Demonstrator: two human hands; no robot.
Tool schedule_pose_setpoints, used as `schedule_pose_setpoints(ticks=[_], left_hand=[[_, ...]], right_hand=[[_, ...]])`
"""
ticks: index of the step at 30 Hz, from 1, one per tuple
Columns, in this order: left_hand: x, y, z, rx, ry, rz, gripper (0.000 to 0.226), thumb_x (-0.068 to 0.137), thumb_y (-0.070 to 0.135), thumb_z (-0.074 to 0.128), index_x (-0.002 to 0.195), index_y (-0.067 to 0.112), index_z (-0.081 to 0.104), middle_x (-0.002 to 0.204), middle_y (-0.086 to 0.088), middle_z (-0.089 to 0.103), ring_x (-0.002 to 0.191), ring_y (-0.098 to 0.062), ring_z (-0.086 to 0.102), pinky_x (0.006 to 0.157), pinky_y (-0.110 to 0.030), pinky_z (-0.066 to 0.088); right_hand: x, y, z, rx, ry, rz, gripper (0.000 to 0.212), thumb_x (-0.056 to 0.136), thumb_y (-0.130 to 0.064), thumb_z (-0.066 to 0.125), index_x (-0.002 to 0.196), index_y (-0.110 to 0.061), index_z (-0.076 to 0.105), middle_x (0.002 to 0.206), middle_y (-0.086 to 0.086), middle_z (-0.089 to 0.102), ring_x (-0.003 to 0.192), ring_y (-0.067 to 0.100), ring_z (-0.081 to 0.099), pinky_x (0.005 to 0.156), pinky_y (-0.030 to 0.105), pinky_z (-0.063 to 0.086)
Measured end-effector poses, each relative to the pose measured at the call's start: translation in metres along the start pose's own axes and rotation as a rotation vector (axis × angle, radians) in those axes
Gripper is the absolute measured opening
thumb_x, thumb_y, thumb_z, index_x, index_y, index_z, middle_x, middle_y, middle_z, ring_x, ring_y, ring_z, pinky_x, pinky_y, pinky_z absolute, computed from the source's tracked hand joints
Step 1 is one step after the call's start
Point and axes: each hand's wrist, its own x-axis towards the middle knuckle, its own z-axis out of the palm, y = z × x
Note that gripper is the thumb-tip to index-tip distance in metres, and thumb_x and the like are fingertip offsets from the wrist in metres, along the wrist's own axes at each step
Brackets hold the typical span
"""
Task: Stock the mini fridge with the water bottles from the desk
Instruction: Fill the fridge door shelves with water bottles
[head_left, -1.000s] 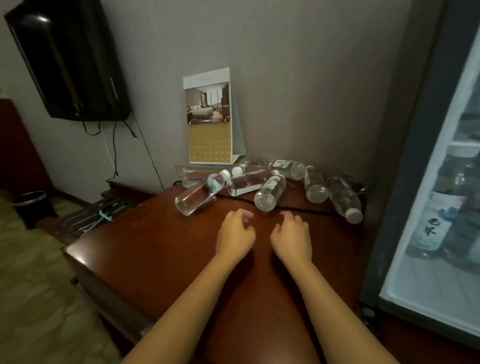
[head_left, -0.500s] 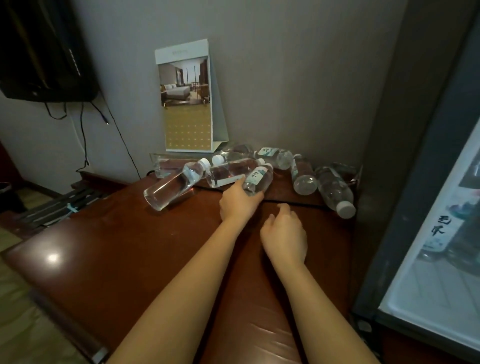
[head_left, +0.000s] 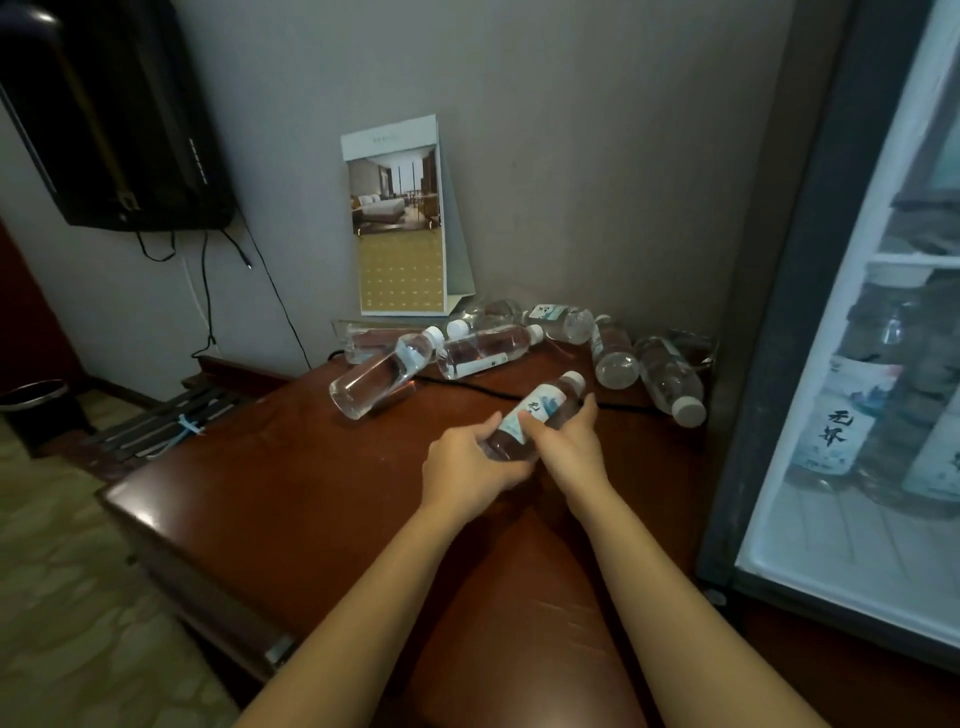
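**One water bottle held in both hands above the tabletop**

A single water bottle (head_left: 540, 408) is gripped by both hands over the middle of the dark wooden tabletop (head_left: 311, 493). The bottle is tilted, with its white cap pointed up and away towards the wall. The base end is clasped by the left hand (head_left: 465, 467), whose fingers are curled under it. The labelled middle is wrapped by the right hand (head_left: 569, 447), with the thumb on the far side. Whether the bottle's base touches the wood cannot be told.

The loose bottles (head_left: 483, 351) are left lying on their sides in a cluster along the back of the tabletop, near the wall. One clear bottle is angled out to the left, and one lies with its cap close to the right edge. A black cable (head_left: 457, 384) is laid across the wood just in front of them. A desk calendar (head_left: 402, 228) is propped against the wall behind the cluster.

The mini fridge (head_left: 769, 364) is set just beside the tabletop on the right. Labelled bottles (head_left: 841, 415) are seen standing inside it on a lower shelf.
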Motion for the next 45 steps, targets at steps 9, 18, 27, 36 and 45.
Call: schedule_pose_setpoints(ticks=[9,18,27,36,45], left_hand=[[-0.069,-0.015,-0.027,-0.130,-0.025,0.014,0.091,0.060,0.027,0.085,0.139,0.028,0.041,0.121,0.010,0.062,0.093,0.004,0.060,0.082,-0.017,0.052],[-0.119,-0.015,-0.035,-0.240,-0.181,0.005,0.073,0.059,0.025,0.084,0.120,0.028,0.043,0.113,0.007,0.059,0.099,-0.009,0.061,0.081,-0.033,0.057],[-0.158,0.003,-0.043,-0.366,-0.259,0.115,0.073,0.048,0.025,0.087,0.112,0.024,0.054,0.107,0.001,0.068,0.101,-0.017,0.065,0.086,-0.043,0.055],[-0.188,0.078,-0.034,-0.341,-0.259,0.377,0.069,0.057,0.025,0.087,0.115,0.036,0.052,0.107,0.011,0.067,0.098,-0.008,0.064,0.087,-0.039,0.053],[-0.231,0.171,0.009,-0.395,-0.461,0.662,0.062,0.072,0.024,0.078,0.124,0.036,0.048,0.113,0.013,0.061,0.103,-0.007,0.057,0.084,-0.019,0.045]], right_hand=[[-0.052,-0.012,-0.002,0.275,-0.250,-0.094,0.118,0.071,0.009,0.069,0.146,-0.036,-0.010,0.144,-0.001,0.036,0.117,0.016,0.051,0.085,0.031,0.052],[-0.116,-0.010,-0.029,-0.003,-0.590,-0.232,0.077,0.073,0.010,0.067,0.128,-0.034,0.036,0.120,-0.004,0.058,0.111,0.013,0.059,0.090,0.029,0.052],[-0.175,-0.004,-0.064,-0.102,-0.518,-0.314,0.067,0.077,0.000,0.069,0.134,-0.018,0.037,0.122,0.000,0.058,0.111,0.010,0.058,0.092,0.026,0.051],[-0.222,-0.027,-0.137,-0.096,-0.223,-0.456,0.050,0.078,-0.002,0.070,0.122,-0.018,0.052,0.110,0.003,0.068,0.100,0.012,0.066,0.089,0.030,0.053],[-0.282,-0.041,-0.247,-0.131,0.031,-0.528,0.047,0.084,0.002,0.062,0.124,-0.019,0.050,0.109,0.000,0.068,0.098,0.006,0.066,0.084,0.020,0.051]])
